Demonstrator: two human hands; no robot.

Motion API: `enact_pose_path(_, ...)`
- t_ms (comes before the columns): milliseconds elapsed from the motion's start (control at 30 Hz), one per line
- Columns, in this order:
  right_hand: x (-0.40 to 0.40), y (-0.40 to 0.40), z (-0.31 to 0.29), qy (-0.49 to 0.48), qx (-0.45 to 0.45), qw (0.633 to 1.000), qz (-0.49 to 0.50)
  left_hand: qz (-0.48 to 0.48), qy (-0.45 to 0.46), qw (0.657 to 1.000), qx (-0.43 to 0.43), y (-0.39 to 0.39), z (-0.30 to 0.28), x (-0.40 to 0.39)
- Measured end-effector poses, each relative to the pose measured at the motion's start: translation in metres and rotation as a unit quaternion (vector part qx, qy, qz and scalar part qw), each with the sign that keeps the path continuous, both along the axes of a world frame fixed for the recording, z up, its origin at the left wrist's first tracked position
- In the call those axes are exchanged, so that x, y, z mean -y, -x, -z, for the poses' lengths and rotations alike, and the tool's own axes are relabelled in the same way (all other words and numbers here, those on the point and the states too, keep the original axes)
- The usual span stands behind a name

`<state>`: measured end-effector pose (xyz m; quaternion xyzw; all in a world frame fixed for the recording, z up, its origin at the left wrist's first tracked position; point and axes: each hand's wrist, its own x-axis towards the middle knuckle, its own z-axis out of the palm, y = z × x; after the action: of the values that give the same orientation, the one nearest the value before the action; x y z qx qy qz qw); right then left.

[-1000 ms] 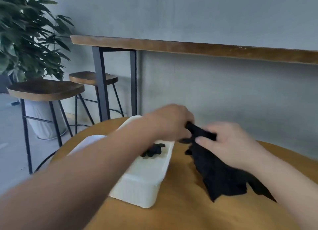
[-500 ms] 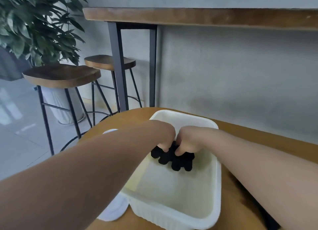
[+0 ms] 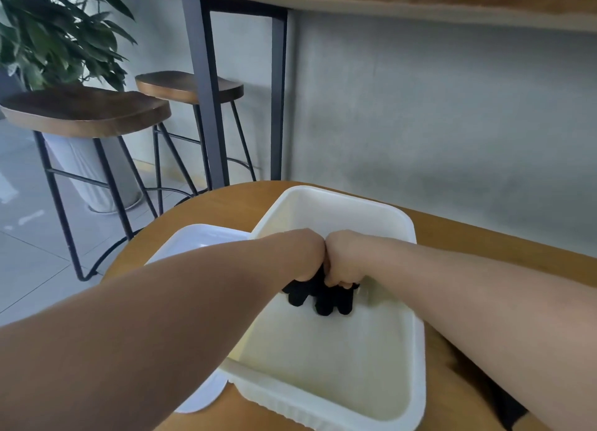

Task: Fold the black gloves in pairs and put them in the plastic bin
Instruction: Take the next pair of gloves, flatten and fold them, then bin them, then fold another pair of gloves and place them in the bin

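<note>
A cream plastic bin (image 3: 416, 382) stands on the round wooden table (image 3: 226, 201). Inside it, near the far end, lies a bundle of black gloves (image 3: 319, 296) with its finger tips pointing toward me. My left hand (image 3: 303, 253) and my right hand (image 3: 345, 259) are side by side down in the bin, knuckles touching, fingers curled round the top of the bundle. More black gloves (image 3: 507, 408) lie on the table at the lower right, mostly hidden under my right forearm.
The bin's white lid (image 3: 197, 240) lies on the table left of the bin, partly under my left forearm. Beyond the table stand two wooden bar stools (image 3: 84, 111), a high counter's dark metal legs (image 3: 206, 91), a potted plant (image 3: 48, 33) and a grey wall.
Both hands carried a glove bundle from the pile on the right into the bin. Since half a second ago they have pressed closer together on it. The view tilted down.
</note>
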<state>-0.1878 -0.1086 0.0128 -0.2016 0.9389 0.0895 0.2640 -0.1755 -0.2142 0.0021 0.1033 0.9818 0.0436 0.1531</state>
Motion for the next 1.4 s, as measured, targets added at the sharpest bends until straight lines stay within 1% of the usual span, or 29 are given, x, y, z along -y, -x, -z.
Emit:
enact_pose_path(67, 0.001, 0.002, 0.003, -0.001, 0.037, 0.999, 0.034, 0.001, 0.001, 1.0, -0.002, -0.002, 0.0, -0.001)
enact_pose_path(100, 0.001, 0.002, 0.004, 0.005, 0.047, 0.998, 0.043, -0.001, 0.015, 1.0, 0.012, -0.001, 0.001, -0.002)
enact_pose_path(167, 0.0, 0.002, 0.002, 0.016, 0.058, 0.997, 0.051, 0.003, 0.077, 0.995, 0.059, 0.0, 0.0, -0.008)
enact_pose_path(233, -0.001, 0.0, 0.0, 0.022, 0.071, 0.996, 0.056, 0.006, 0.117, 0.99, 0.082, 0.001, 0.0, -0.013)
enact_pose_path(333, -0.002, -0.005, -0.005, 0.028, 0.084, 0.994, 0.059, 0.011, 0.105, 0.993, 0.059, -0.005, -0.004, -0.015)
enact_pose_path(400, -0.002, -0.01, -0.013, 0.026, 0.084, 0.994, 0.057, -0.005, 0.087, 0.995, 0.048, -0.01, -0.008, -0.013)
enact_pose_path(467, -0.006, -0.016, -0.025, 0.037, 0.067, 0.995, 0.061, -0.013, 0.092, 0.994, 0.05, -0.014, -0.013, -0.012)
enact_pose_path(533, -0.012, -0.027, -0.044, 0.063, 0.035, 0.995, 0.069, -0.005, 0.122, 0.992, 0.028, -0.017, -0.022, -0.013)
enact_pose_path(600, -0.027, -0.043, -0.069, 0.11, -0.023, 0.992, 0.058, -0.008, 0.117, 0.993, -0.03, -0.02, -0.039, -0.018)
enact_pose_path(667, -0.052, -0.063, -0.095, 0.181, -0.106, 0.977, 0.051, -0.003, 0.11, 0.988, -0.106, -0.029, -0.065, -0.029)
enact_pose_path(733, -0.087, -0.081, -0.113, 0.294, -0.17, 0.937, 0.088, -0.018, 0.067, 0.983, -0.17, -0.042, -0.091, -0.043)
enact_pose_path(767, -0.105, -0.087, -0.118, 0.332, -0.205, 0.915, 0.105, -0.036, 0.035, 0.979, -0.198, -0.05, -0.103, -0.051)
enact_pose_path(800, -0.125, -0.094, -0.12, 0.354, -0.237, 0.896, 0.126, -0.048, -0.005, 0.973, -0.225, -0.059, -0.114, -0.062)
enact_pose_path(867, -0.164, -0.106, -0.117, 0.384, -0.263, 0.867, 0.177, -0.044, -0.082, 0.962, -0.256, -0.081, -0.129, -0.094)
enact_pose_path(967, -0.214, -0.126, -0.099, 0.408, -0.252, 0.842, 0.247, -0.003, -0.19, 0.948, -0.256, -0.112, -0.13, -0.151)
enact_pose_path(1033, -0.239, -0.138, -0.081, 0.395, -0.232, 0.846, 0.272, 0.021, -0.231, 0.948, -0.217, -0.123, -0.115, -0.185)
enact_pose_path(1100, -0.256, -0.151, -0.062, 0.382, -0.221, 0.849, 0.291, 0.038, -0.219, 0.963, -0.155, -0.129, -0.087, -0.208)
enact_pose_path(1200, -0.279, -0.167, -0.032, 0.365, -0.195, 0.857, 0.306, 0.062, -0.156, 0.982, -0.086, -0.135, -0.035, -0.227)
enact_pose_path(1267, -0.287, -0.177, -0.009, 0.352, -0.166, 0.869, 0.308, 0.085, -0.115, 0.989, -0.033, -0.138, -0.008, -0.227)
enact_pose_path(1300, -0.286, -0.183, 0.002, 0.355, -0.151, 0.869, 0.31, 0.104, -0.087, 0.991, -0.019, -0.138, 0.002, -0.225)
enact_pose_path(1333, -0.284, -0.188, 0.011, 0.362, -0.138, 0.867, 0.313, 0.13, -0.051, 0.99, -0.026, -0.139, 0.008, -0.222)
enact_pose_path(1400, -0.275, -0.194, 0.027, 0.359, -0.126, 0.871, 0.31, 0.184, 0.011, 0.98, -0.079, -0.136, 0.015, -0.217)
